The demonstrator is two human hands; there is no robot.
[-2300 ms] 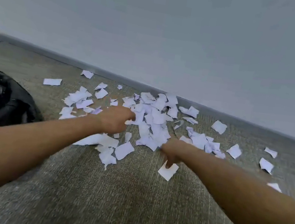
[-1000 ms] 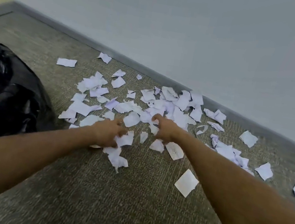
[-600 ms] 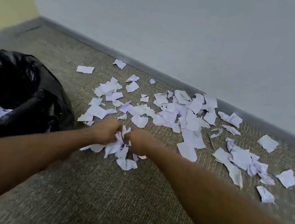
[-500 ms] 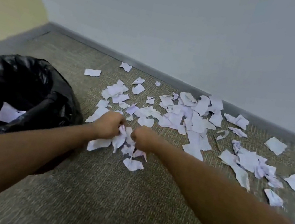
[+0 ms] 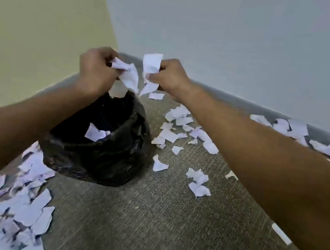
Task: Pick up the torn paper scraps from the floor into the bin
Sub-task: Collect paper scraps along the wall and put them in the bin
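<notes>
A bin lined with a black bag stands on the carpet left of centre, with a white scrap lying inside it. Above its far rim my left hand grips a bunch of white torn paper scraps. My right hand grips another bunch of scraps just beside it. Both bunches hang in the air over the bin's back edge. Loose scraps lie on the floor right of the bin.
A dense heap of scraps covers the carpet at the lower left. More scraps lie along the grey baseboard at the right. A yellow wall and a pale blue wall meet in the corner behind the bin.
Both hands gathered scraps together on the carpet, closed on them and lifted them up and left over the bin. The view swung left towards the corner.
</notes>
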